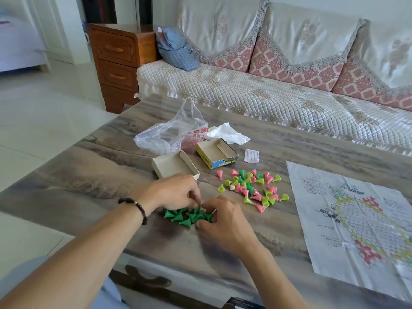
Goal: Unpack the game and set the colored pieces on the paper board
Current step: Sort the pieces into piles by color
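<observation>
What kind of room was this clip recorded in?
Most likely a home living room. A sofa with quilted covers and patterned cushions runs behind a low coffee table, a wooden drawer cabinet stands beside it, and the floor is pale tile.

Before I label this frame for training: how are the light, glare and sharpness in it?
Head view: soft, even daylight with faint shadows; pale glare on the glossy table near the camera edge; wide-angle bending curves the sofa and the table's edges; the paper board is smeared toward the right border, its print unreadable; both hands, left hand and right hand, and the green pieces are fairly sharp.
</observation>
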The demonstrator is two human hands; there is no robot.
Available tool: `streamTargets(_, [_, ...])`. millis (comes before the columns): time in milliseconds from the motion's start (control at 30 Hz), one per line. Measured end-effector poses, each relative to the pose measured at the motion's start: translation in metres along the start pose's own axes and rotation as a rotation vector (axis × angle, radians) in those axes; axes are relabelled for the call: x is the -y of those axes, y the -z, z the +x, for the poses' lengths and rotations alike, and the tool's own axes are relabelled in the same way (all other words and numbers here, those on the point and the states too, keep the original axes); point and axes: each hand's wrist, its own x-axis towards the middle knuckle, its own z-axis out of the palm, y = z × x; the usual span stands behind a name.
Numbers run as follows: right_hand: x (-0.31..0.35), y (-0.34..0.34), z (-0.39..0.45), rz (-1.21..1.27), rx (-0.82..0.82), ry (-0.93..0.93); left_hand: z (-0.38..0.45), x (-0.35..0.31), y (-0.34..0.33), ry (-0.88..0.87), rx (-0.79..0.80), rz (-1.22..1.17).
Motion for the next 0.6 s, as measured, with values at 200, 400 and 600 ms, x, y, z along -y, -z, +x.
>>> streamTargets(200, [-0.004, 0.003, 0.0, -0.007, -0.014, -0.013, -0.003, 0.005, 0.002, 0.037, -0.02, -0.009])
streamTargets(400, [-0.019, 0.02, -0.003, -0.043, -0.015, 0.003, 0.001, -0.008, 0.006, 0.025, -0.086, -0.022])
streamTargets(600, [-0.05, 0.056, -0.002, -0.044, -0.131, -0.066, 0.022, -0.027, 0.001, -0.063, -0.209, -0.071])
